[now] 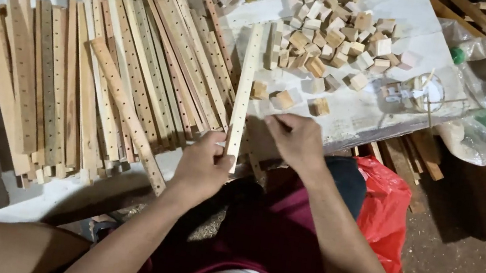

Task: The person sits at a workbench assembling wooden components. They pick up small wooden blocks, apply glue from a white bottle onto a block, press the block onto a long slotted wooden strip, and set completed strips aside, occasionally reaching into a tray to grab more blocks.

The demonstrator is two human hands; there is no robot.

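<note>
Both hands are working at the worktop's [347,116] near edge: left hand [204,166] is pinching the pale slat's [244,86] near end, steadying it; right hand [296,141] is lying loosely curled beside small wooden blocks [284,99], seemingly holding nothing.

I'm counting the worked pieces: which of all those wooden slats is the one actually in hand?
The pale slat lying apart from the pile, running up the table; the left hand grips its near end. The others lie heaped, darker, untouched.
</note>
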